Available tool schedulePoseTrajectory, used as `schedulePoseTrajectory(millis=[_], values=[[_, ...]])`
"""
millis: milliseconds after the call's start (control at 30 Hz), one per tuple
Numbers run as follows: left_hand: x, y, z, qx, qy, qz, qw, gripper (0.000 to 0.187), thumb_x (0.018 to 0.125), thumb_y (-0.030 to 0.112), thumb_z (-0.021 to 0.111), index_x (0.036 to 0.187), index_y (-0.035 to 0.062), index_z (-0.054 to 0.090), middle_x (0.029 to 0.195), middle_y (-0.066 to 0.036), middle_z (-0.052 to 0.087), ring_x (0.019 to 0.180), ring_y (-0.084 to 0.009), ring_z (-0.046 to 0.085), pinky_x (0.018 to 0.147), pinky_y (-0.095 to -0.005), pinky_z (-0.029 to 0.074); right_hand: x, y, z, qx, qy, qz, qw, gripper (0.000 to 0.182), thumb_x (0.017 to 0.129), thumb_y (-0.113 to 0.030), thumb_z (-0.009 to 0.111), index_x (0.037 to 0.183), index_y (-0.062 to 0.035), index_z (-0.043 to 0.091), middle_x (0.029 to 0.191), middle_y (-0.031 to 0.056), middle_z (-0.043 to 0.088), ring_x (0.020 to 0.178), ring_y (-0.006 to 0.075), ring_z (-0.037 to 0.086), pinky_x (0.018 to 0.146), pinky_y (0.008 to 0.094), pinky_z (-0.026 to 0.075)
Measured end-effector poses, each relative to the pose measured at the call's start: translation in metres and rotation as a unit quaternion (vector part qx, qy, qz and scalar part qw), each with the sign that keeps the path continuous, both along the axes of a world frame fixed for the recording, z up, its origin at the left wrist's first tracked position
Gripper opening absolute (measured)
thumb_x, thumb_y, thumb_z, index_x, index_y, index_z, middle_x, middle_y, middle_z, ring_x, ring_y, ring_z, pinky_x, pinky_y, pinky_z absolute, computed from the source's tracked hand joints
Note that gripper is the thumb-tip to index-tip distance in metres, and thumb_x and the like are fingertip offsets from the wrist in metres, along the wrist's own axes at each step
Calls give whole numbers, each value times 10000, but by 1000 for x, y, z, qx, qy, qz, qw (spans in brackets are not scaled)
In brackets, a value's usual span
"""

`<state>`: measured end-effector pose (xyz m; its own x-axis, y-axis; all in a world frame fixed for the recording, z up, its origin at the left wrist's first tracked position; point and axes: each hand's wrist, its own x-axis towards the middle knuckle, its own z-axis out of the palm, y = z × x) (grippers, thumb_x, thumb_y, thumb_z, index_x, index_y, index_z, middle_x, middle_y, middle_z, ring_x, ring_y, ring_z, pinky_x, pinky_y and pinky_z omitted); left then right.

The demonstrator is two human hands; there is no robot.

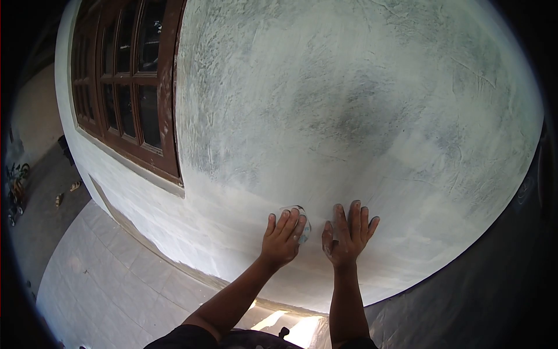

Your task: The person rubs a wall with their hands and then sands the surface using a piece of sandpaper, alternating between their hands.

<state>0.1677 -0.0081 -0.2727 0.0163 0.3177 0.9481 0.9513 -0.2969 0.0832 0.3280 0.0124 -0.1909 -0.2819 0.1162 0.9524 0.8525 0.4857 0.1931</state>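
Head view showed the left hand (282,239) with fingers pressed together over a small pale abrasive pad (301,221), flat against a rough, chalky white plastered wall (360,116). At its three o'clock, just beside it, the right hand (347,235) lay with fingers spread on the plaster. At ten o'clock stood a brown wooden window frame (131,87) with glass panes.
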Motion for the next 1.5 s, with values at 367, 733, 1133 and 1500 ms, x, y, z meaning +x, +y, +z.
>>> schedulePoseTrajectory(millis=[367, 733, 1133, 1500], values=[[-59, 7, 93, 97, -107, 18, 989, 529, 883, 71, 478, 1403, -20, 439, 1502, -226, 352, 1433, -425, 226, 1145, -590, 119, 2, 1, -1, 3, -5, 6, 1000, 354, 897, -322, 560, 1195, -178, 684, 1422, 120, 500, 1425, 268, 303, 1180, 516, 75], [-102, 8, 127, 122, -185, 68, 973, 542, 920, 34, 466, 1446, -30, 353, 1525, -231, 305, 1427, -403, 261, 1147, -569, 127, 1, 2, 1, 23, -20, 16, 999, 370, 910, -316, 540, 1181, -106, 680, 1408, 184, 497, 1418, 304, 317, 1176, 518, 83], [-53, 10, 49, 75, 88, 19, 993, 497, 860, 100, 489, 1354, 67, 535, 1469, -170, 430, 1414, -340, 323, 1156, -570, 139, 0, 0, -1, 5, -5, 1, 1000, 356, 900, -334, 554, 1193, -181, 686, 1419, 125, 502, 1414, 271, 321, 1179, 511, 86], [-31, 12, 43, 68, 17, 12, 997, 569, 823, 42, 452, 1390, 50, 491, 1490, -157, 409, 1433, -334, 288, 1172, -546, 107, 0, 1, -2, 7, -5, 4, 1000, 362, 884, -325, 572, 1200, -191, 684, 1406, 114, 518, 1417, 270, 317, 1178, 512, 82]])
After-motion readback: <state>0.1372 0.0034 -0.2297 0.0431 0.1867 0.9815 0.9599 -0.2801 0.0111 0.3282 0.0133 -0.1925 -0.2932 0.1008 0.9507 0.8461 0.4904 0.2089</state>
